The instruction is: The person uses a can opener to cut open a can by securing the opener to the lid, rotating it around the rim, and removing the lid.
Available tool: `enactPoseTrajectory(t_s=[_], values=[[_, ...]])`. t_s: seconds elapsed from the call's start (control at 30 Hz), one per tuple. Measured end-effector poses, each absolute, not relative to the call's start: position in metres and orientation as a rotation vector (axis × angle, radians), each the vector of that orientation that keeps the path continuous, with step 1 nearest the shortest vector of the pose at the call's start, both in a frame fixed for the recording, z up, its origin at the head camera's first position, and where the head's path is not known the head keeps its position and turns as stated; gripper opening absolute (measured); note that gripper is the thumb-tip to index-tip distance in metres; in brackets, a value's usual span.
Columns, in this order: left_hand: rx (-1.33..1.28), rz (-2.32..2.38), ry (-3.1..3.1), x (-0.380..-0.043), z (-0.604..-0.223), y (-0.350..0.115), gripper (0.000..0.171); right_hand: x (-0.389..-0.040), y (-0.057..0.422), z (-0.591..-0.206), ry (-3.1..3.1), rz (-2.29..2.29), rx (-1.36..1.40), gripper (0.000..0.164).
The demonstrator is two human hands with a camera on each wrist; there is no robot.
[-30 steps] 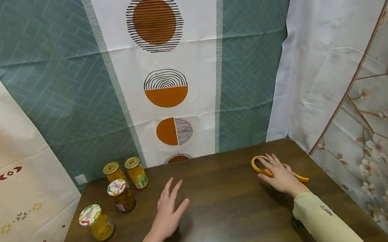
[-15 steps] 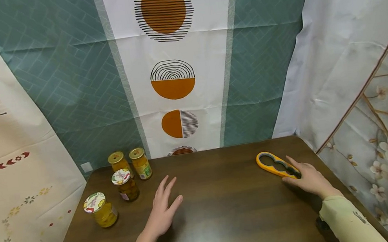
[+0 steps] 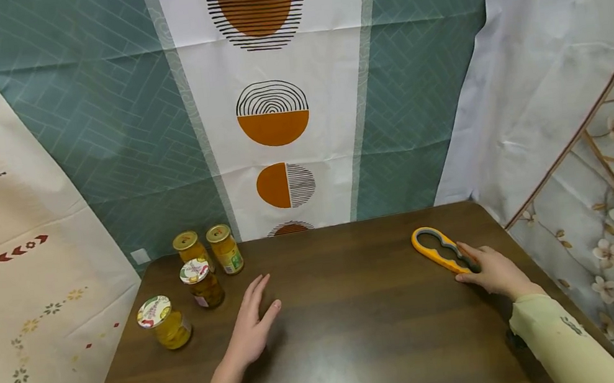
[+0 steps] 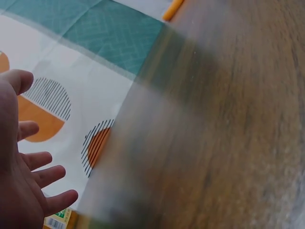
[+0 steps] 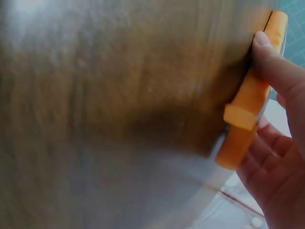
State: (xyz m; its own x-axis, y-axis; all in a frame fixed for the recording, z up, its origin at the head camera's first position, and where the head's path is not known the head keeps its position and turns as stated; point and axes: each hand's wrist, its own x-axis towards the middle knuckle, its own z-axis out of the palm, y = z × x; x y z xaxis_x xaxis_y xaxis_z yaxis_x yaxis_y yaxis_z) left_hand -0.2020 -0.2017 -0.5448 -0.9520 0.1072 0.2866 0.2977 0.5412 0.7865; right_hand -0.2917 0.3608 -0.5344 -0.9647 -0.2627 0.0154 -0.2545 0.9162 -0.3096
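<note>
An orange jar opener point(image 3: 437, 246) with a grey scalloped inner edge is at the right of the table in the head view. My right hand point(image 3: 496, 271) grips its near end, thumb on one side and fingers on the other. In the right wrist view, the thumb presses along the orange side of the jar opener point(image 5: 250, 95), with the fingers behind it. Whether it still touches the table is hard to tell. My left hand point(image 3: 250, 328) hovers over the table with fingers spread and holds nothing. The same left hand point(image 4: 21, 176) appears at the left wrist view's edge.
Left of my left hand stand several jars: a pale yellow one point(image 3: 173, 330) with a printed lid, a darker one point(image 3: 207, 291) behind it, and two gold-lidded jars point(image 3: 228, 253) near the back edge. Hanging cloths point(image 3: 411, 112) enclose the brown table point(image 3: 353, 311).
My right hand has shifted from over the jar opener to its near right end and now pinches it. The left hand stays nearly in place; the head view has tilted slightly.
</note>
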Motion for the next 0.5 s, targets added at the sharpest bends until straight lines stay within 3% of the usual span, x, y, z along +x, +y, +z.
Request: enactPoseTrajectory(t_s=[0.23, 0.5], values=[[-0.342, -1.404, -2.576, -0.201, -0.546, -0.202, 0.059, -0.293, 0.363, -0.521, 2.935, -0.472, -0.408, 0.114], [-0.382, -1.414, -2.559, -0.202, -0.553, -0.201, 0.059, -0.285, 0.369, -0.514, 2.808, -0.453, -0.399, 0.109]])
